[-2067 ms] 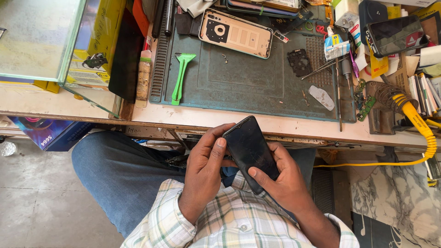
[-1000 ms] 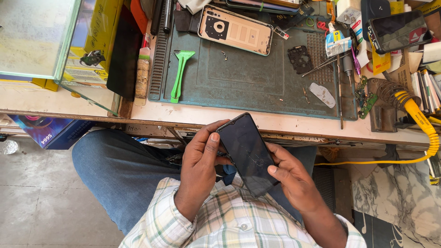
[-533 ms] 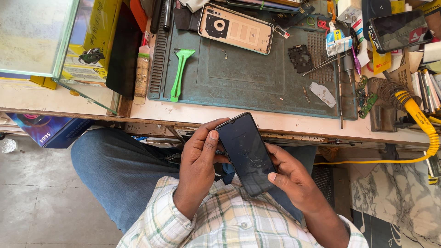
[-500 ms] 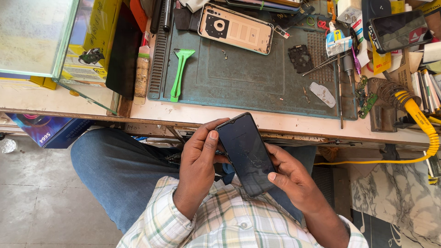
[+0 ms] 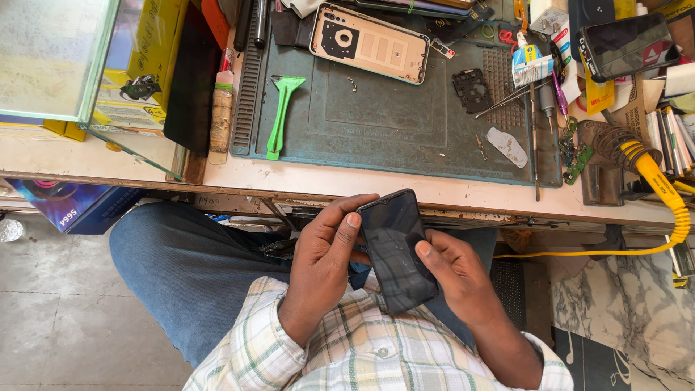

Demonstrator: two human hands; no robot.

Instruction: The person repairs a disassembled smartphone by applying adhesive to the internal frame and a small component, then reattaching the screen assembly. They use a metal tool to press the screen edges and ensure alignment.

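A black smartphone [image 5: 394, 250] with a dark screen is held over my lap, just below the workbench edge. My left hand [image 5: 326, 250] grips its left side, thumb resting on the upper left edge of the screen. My right hand [image 5: 452, 271] holds the right side, thumb pressed on the glass. On the green work mat [image 5: 405, 123] above lie a phone back cover [image 5: 369, 43], inner side up, a green plastic pry tool [image 5: 280, 112], a small black camera frame part [image 5: 472, 88] and a grey shield piece [image 5: 507, 146].
A glass case [image 5: 65, 65] stands at the bench's left. Tweezers, a glue tube [image 5: 527, 54], another phone [image 5: 626, 43] and a coiled holder with a yellow-handled soldering iron [image 5: 655, 181] crowd the right. A blue box [image 5: 69, 210] sits under the bench.
The phone and both hands shifted slightly right and down. My right thumb slid further onto the screen's right side. The bench items have not moved.
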